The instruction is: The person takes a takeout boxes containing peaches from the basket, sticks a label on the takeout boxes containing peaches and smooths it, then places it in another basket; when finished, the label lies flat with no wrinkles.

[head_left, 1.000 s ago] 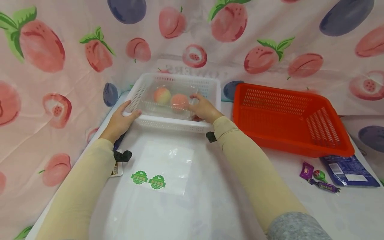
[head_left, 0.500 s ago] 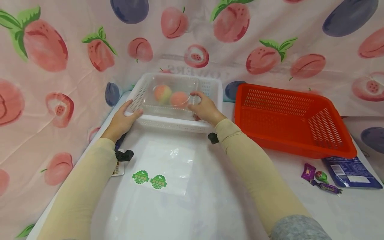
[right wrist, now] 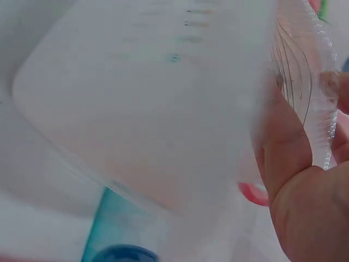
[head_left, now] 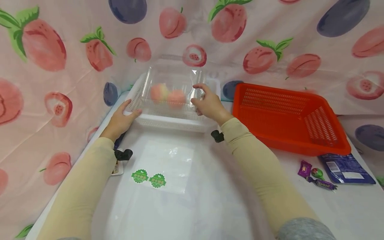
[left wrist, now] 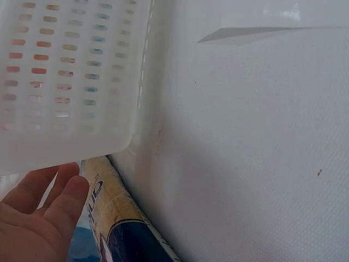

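Observation:
My right hand grips the right end of a clear plastic box and holds it tilted above a white slotted basket. Two peaches lie inside the box, blurred behind its wall. In the right wrist view my right hand has its thumb pressed on the ribbed rim of the clear box. My left hand holds the basket's front left corner, thumb over the rim. The left wrist view shows my left hand just under the white basket.
A red basket stands to the right, tilted. Wrapped sweets and a blue packet lie at the right front. A clear bag with two green stickers lies before me. Fruit-print cloth hangs behind.
My right hand has raised the clear box with the peaches up out of the white basket. My left hand has stayed on the basket's corner.

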The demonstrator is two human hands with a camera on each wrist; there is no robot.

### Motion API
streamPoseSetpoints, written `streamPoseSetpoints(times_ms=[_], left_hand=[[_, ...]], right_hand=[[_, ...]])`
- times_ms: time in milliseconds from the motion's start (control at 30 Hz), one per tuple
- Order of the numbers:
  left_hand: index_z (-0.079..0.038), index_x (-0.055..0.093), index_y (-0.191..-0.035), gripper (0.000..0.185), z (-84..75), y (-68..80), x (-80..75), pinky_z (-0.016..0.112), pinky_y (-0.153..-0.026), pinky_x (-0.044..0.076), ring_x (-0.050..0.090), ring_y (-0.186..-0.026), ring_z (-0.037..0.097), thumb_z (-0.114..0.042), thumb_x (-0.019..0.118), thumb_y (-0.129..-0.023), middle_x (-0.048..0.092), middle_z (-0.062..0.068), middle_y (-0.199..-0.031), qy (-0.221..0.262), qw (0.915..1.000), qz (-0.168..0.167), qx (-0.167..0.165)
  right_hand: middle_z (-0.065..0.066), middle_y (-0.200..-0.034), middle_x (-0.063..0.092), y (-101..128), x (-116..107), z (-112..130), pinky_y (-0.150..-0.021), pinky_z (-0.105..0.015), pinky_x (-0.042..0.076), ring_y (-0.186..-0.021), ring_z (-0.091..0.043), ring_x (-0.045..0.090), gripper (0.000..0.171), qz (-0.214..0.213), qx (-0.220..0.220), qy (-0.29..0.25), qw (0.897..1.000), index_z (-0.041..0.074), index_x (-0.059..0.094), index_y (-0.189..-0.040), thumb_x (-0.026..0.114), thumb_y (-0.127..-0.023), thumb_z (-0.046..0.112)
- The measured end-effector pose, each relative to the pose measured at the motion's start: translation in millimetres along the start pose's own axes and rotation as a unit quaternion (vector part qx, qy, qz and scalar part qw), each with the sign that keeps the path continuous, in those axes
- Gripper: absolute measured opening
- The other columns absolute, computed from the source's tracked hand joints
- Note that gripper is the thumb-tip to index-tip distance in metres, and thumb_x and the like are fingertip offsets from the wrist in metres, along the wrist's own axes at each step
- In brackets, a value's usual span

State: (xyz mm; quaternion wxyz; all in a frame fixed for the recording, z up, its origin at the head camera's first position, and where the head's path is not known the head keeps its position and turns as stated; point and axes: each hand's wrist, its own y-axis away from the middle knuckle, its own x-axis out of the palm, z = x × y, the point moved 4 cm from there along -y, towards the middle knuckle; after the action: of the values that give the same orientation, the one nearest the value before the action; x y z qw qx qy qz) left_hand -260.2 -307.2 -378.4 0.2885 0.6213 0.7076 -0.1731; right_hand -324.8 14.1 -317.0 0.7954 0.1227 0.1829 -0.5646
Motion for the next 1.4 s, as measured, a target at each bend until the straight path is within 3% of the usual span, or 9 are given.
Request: streamPoseSetpoints(times_ms=[300,467,667,900,1400], left_hand=[[-0.029,0.007,-0.163,0.101,0.7,-1.0,1.8,0.072,-0.111,0.010,0.009,-0.149,0.045,-0.076,0.054,-0.086,0.008,0.016,-0.166,0.001,1.0000,0.007,0.002],[-0.029,0.005,-0.163,0.106,1.7,1.1,1.6,0.073,-0.110,0.009,0.007,-0.149,0.045,-0.080,0.053,-0.083,0.005,0.015,-0.167,0.007,0.9999,0.011,-0.002],[-0.029,0.004,-0.163,0.102,0.7,2.3,2.6,0.072,-0.111,0.009,0.007,-0.149,0.046,-0.077,0.052,-0.086,0.006,0.016,-0.166,0.010,0.9998,0.015,-0.003],[-0.029,0.005,-0.163,0.099,-1.3,2.7,4.0,0.071,-0.112,0.008,0.009,-0.149,0.045,-0.073,0.053,-0.089,0.008,0.018,-0.166,0.008,0.9999,0.011,0.004],[-0.026,0.003,-0.163,0.097,-6.2,5.9,3.4,0.072,-0.111,0.008,0.006,-0.148,0.047,-0.070,0.052,-0.091,0.004,0.019,-0.166,0.012,0.9997,0.018,-0.007]], right_hand=[[-0.015,-0.090,0.047,30,-35,14,-0.068,-0.043,0.060,-0.062,-0.023,0.061,0.054,-0.026,-0.008,-0.108,0.994,0.020,0.043,-0.146,0.066,-0.097,0.010],[-0.018,-0.099,0.052,46,-49,16,-0.064,-0.040,0.060,-0.065,-0.024,0.063,0.054,-0.026,-0.003,-0.147,0.989,0.020,0.043,-0.146,0.065,-0.098,0.008],[-0.020,-0.107,0.053,65,-62,13,-0.064,-0.041,0.061,-0.072,-0.029,0.066,0.054,-0.031,0.001,-0.174,0.984,0.019,0.043,-0.145,0.064,-0.097,0.005],[-0.021,-0.117,0.051,94,-82,6,-0.071,-0.040,0.060,-0.092,-0.029,0.062,0.053,-0.026,-0.007,-0.129,0.991,0.017,0.041,-0.146,0.064,-0.099,0.011],[-0.020,-0.119,0.053,174,-115,-15,-0.079,-0.033,0.057,-0.102,-0.031,0.057,0.053,-0.025,0.015,-0.023,0.999,0.015,0.040,-0.147,0.064,-0.099,0.016]])
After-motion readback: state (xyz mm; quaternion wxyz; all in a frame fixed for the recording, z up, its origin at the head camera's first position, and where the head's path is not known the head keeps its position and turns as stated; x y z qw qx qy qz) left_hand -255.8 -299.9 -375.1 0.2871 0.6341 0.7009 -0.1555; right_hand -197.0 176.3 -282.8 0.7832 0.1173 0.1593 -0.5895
